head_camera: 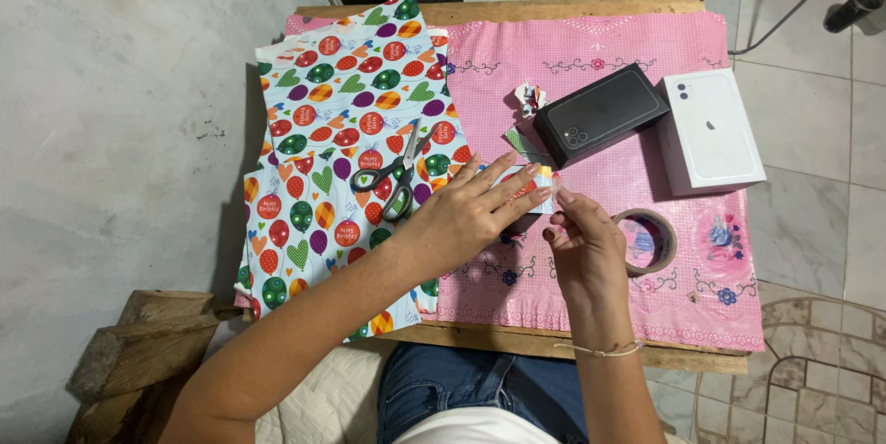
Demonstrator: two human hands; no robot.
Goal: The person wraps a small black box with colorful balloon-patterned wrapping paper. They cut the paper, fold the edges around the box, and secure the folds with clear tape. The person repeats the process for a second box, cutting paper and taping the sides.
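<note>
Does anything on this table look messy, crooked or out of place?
Only small things. The wrapping paper sheets lie fanned and skewed, hanging over the table's near edge. A crumpled paper scrap sits beside the black box. The white box juts past the pink cloth. Nothing looks spilled or broken.

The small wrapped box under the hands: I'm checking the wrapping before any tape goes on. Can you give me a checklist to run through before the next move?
1. Left hand flat on the wrapped box, pinning it: ok.
2. Right hand at the box's right end, fingertips pinched: ok; whether it holds a piece of tape, cannot tell.
3. Tape roll close beside the right hand: ok.
4. Scissors lying on the balloon paper, beside the left hand: ok.
5. Black box and white box set apart from the wrapped box: ok.
6. Paper fully closed around the box: cannot tell, hands cover it.
</note>
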